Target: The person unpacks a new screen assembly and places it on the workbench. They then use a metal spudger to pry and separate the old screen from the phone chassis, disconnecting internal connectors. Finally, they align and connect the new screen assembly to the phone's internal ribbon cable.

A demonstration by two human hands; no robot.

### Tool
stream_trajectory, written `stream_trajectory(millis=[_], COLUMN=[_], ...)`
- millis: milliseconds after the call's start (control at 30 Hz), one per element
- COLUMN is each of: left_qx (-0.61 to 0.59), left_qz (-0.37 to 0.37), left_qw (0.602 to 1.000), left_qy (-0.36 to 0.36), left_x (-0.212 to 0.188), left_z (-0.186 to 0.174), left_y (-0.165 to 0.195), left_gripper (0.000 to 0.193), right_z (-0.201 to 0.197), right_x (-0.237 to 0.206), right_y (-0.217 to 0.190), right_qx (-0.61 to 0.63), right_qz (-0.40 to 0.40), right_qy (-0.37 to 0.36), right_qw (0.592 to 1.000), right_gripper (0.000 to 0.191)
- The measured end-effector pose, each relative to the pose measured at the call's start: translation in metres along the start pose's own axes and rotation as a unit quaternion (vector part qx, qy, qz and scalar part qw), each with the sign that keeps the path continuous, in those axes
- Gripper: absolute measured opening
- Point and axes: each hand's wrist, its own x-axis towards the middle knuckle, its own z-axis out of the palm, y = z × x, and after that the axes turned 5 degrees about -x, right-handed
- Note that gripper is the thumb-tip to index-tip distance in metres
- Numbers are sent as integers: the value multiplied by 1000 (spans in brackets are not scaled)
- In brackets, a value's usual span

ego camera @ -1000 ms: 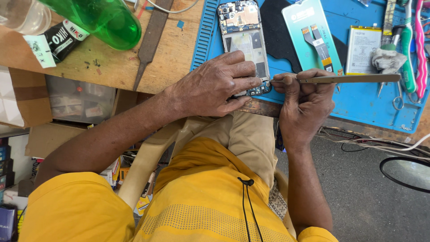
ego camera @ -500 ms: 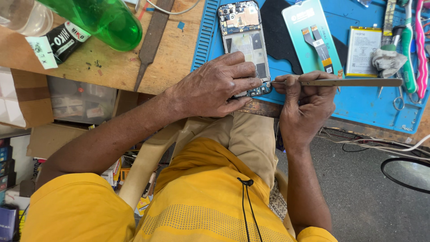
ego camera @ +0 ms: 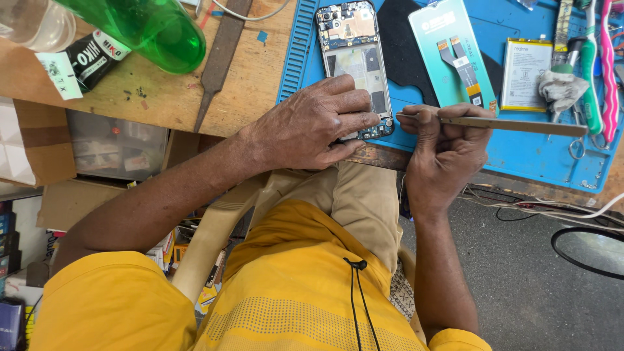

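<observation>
- Head view looks down on a worn wooden tabletop (ego camera: 162, 91) with a ribbed blue rubber repair mat (ego camera: 539, 156) laid over its right part.
- A translucent green plastic bottle (ego camera: 156, 29) lies on the wood at the upper left, well apart from the work; a long dark metal file (ego camera: 218, 62) lies between it and the mat.
- The opened black smartphone with its back cover off (ego camera: 351, 45) lies on the mat's left part, circuit boards exposed. It looks light, rigid and fragile, so I judge it best held by its outer frame edges, clear of the bare boards.
- A teal phone back panel with a flex ribbon (ego camera: 445, 45) lies just beside it, then a flat white-and-yellow battery (ego camera: 523, 71).
- The left hand (ego camera: 305, 127) lies flat over the phone's lower end, fingers spread and pressing it down; the grip is loose, not wrapped round.
- The right hand (ego camera: 445, 146) pinches slim metal tweezers (ego camera: 513, 123), grip narrow and closed on them, tip pointing at the phone's lower right corner.
</observation>
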Motion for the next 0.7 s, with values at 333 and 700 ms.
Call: stream_trajectory(millis=[333, 700], left_qx=[5, -4], left_qz=[1, -3], left_qw=[1000, 1000], left_qy=[-5, -7], left_x=[1, 1], left_z=[0, 0], left_y=[0, 0], left_gripper=[45, 46], right_z=[1, 4], right_x=[2, 4], right_y=[-1, 1], right_qx=[-34, -6], right_qz=[-7, 13], right_qy=[-11, -7], right_qw=[999, 1000], right_gripper=[20, 19])
